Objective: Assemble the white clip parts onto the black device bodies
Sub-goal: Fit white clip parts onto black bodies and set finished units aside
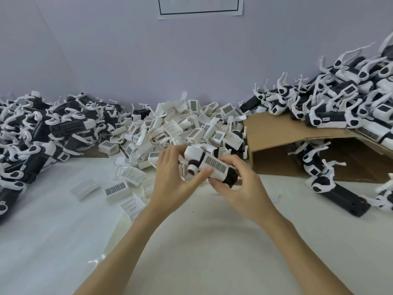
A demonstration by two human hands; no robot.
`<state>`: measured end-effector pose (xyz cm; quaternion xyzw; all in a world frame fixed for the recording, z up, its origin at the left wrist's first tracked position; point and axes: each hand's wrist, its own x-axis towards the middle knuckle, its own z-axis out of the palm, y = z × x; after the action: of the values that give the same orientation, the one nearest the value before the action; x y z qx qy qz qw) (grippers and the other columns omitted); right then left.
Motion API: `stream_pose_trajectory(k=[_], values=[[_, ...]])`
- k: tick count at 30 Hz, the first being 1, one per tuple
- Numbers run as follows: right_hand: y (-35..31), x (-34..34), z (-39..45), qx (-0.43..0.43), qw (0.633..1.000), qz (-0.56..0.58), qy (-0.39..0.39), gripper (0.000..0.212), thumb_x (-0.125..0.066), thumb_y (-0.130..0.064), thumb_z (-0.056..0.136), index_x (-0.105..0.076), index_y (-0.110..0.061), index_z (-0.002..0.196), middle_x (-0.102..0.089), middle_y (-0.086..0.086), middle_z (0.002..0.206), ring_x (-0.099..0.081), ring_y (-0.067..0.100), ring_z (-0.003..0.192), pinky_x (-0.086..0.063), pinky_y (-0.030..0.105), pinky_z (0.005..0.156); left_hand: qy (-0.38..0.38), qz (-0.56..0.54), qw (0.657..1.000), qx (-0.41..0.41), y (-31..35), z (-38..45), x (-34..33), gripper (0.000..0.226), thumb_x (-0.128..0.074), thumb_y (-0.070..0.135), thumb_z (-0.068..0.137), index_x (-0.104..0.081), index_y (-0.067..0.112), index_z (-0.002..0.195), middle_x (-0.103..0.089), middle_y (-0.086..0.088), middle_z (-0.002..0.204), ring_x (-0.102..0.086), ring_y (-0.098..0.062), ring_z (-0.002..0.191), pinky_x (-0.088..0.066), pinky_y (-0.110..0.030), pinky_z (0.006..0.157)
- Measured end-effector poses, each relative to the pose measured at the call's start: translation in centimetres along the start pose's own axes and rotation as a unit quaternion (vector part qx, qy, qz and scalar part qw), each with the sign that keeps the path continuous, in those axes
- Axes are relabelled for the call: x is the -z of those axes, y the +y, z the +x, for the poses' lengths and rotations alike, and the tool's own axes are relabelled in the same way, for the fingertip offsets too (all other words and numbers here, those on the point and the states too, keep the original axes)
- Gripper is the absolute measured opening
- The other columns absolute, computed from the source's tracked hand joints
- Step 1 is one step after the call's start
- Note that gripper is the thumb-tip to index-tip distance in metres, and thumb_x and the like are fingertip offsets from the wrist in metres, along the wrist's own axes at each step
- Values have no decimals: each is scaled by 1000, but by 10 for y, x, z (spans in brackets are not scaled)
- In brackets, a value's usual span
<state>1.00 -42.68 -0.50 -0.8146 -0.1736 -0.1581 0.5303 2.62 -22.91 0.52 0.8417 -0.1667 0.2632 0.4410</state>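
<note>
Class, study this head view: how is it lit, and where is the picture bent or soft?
Head view: soft, even light, only faint shadows under the hands on the table. Wide-angle bending curves the table's far edge and tilts the right pile. The device is fairly sharp; the edges look softer.

White tabletop (191, 241) carries everything. Far middle: heap of loose white clip parts (182, 126), a few strays (116, 189) spilled flat toward the near side. Left edge: pile of black device bodies (32, 141) with white pieces on them. Right: brown cardboard box (274, 145) on its side, open face toward the near-right, more black-and-white units (340, 103) stacked on top, several (331, 184) lying on the table in front of it
</note>
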Motion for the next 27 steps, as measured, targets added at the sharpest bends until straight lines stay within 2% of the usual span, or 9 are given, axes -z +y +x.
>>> stream_pose_trajectory(k=[2, 5, 9, 12, 15, 20, 22, 25, 27], values=[[0, 7, 1, -33, 996, 72, -32, 33, -78, -30, 93, -64, -31, 123, -71, -6, 108, -70, 16, 98, -60, 40, 82, -68, -42, 997, 8, -1, 2, 10, 61, -67, 68, 85, -57, 31, 132, -62, 17, 124, -55, -8, 121, -42, -26, 101], [5, 9, 2, -56, 990, 116, -58, 35, -72, -34, 94, -64, -30, 128, -73, -5, 109, -73, 22, 98, -60, 55, 85, -151, -173, 970, 79, -1, 4, 16, 55, -75, 57, 86, -67, 22, 127, -75, 5, 117, -68, -14, 115, -51, -33, 102], [10, -2, -2, 30, 996, -89, 2, 53, -78, -38, 93, -58, -32, 141, -66, -17, 130, -63, 5, 119, -55, 31, 96, -65, -206, 966, 144, 7, -1, 2, 50, -87, 50, 80, -70, 17, 115, -76, 2, 104, -71, -16, 104, -56, -38, 98], [12, -6, -3, 54, 983, -163, 67, 47, -77, -35, 94, -63, -26, 138, -72, -8, 119, -69, 18, 106, -59, 40, 84, -22, -185, 973, 137, 12, -5, -9, 53, -86, 58, 72, -68, 22, 107, -74, 13, 95, -69, -6, 94, -50, -16, 84], [11, -2, -2, 60, 970, -218, 89, 44, -77, -40, 92, -67, -28, 134, -77, -6, 100, -69, 26, 84, -49, 33, 64, -28, -179, 973, 140, 15, -7, -14, 51, -82, 66, 71, -61, 31, 101, -70, 14, 96, -67, -5, 92, -47, -13, 77], [12, 3, -1, 42, 972, -226, 56, 51, -78, -38, 91, -65, -30, 139, -76, -5, 114, -67, 19, 100, -52, 32, 78, -40, -170, 972, 160, 15, -9, -19, 55, -81, 70, 71, -60, 33, 107, -71, 17, 96, -69, -5, 91, -52, -18, 71], [14, 1, -2, 45, 980, -194, 20, 53, -79, -34, 91, -62, -34, 142, -71, -10, 126, -64, 10, 114, -55, 31, 94, -23, -188, 968, 167, 13, -8, -19, 49, -84, 64, 74, -65, 28, 103, -74, 11, 93, -71, -11, 88, -53, -23, 69], [10, 1, 2, -41, 998, -13, -53, 60, -76, -43, 93, -51, -43, 147, -59, -26, 139, -53, -14, 125, -44, 9, 100, -10, -252, 945, 207, 12, -4, -13, 52, -82, 66, 74, -73, 25, 104, -79, 2, 95, -74, -12, 92, -59, -33, 81], [6, 2, 5, -121, 982, 118, -89, 58, -66, -60, 93, -54, -35, 144, -67, -15, 134, -65, 1, 119, -52, 19, 97, -6, -287, 927, 239, 10, -1, -6, 55, -79, 70, 73, -76, 27, 107, -80, 5, 95, -73, -3, 87, -54, -23, 81]])
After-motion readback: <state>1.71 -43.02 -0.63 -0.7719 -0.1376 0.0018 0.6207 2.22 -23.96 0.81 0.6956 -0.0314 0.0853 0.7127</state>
